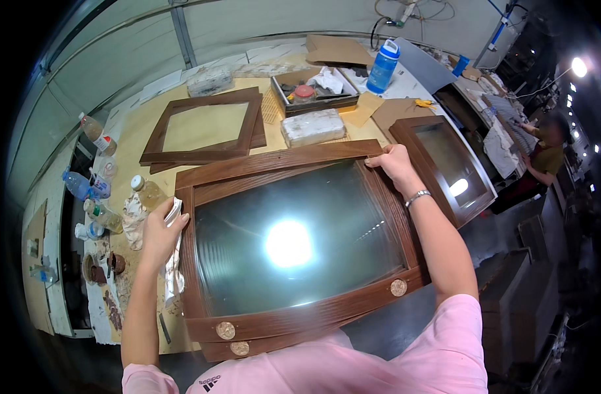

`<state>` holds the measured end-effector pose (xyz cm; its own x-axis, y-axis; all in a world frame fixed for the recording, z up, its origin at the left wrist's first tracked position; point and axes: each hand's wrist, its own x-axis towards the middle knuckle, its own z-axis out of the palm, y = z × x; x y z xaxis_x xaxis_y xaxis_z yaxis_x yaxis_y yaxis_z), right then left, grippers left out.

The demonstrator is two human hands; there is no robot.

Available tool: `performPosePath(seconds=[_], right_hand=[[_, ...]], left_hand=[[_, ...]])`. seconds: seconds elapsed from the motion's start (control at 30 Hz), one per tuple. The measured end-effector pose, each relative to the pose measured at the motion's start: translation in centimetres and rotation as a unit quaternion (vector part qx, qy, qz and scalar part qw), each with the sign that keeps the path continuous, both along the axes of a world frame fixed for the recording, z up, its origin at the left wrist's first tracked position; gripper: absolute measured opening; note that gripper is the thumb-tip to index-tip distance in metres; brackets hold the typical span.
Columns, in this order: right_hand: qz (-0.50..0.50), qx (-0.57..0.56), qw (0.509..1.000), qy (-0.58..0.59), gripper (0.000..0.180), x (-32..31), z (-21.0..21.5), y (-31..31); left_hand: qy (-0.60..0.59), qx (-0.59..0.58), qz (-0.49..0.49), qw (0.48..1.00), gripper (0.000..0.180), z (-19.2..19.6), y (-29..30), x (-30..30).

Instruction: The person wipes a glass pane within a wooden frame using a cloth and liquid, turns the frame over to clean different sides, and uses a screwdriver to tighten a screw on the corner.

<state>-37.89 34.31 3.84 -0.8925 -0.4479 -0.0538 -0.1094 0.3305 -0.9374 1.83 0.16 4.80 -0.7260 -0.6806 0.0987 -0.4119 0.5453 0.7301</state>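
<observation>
A brown wooden door frame with a glass pane lies before me, overlapping a similar frame that shows askew beneath it. Bright light reflects in the glass. Round, speckled pads sit at its near corners. My left hand is closed on a crumpled white cloth and touches the frame's left edge. At the far right corner, my right hand grips the frame's wood between thumb and fingers, a metal bracelet on that wrist.
More brown frames lie on the table behind and at the right. Several plastic bottles line the left side. A wrapped white block, a tray of odds and ends and a blue bottle stand behind. Another person works at far right.
</observation>
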Motion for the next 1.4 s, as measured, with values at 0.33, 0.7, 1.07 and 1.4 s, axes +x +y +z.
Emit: performPosePath(seconds=[0.33, 0.7, 1.07, 1.4], right_hand=[[-0.063, -0.073, 0.994, 0.047, 0.022, 1.7, 9.4, -0.6], [0.098, -0.243, 0.949, 0.174, 0.037, 4.3, 24.0, 4.1], [0.043, -0.199, 0.938, 0.282, 0.037, 5.4, 20.1, 8.8], [-0.008, -0.227, 0.929, 0.291, 0.026, 11.7, 11.7, 12.8]], left_hand=[[0.100, 0.283, -0.009, 0.954, 0.018, 2.3, -1.2, 1.5], [0.201, 0.023, -0.033, 0.979, 0.035, 15.3, -1.4, 7.0], [0.343, -0.046, -0.073, 0.935, 0.016, 9.0, -0.4, 7.7], [0.278, -0.411, -0.176, 0.850, 0.027, 7.7, 4.7, 8.5]])
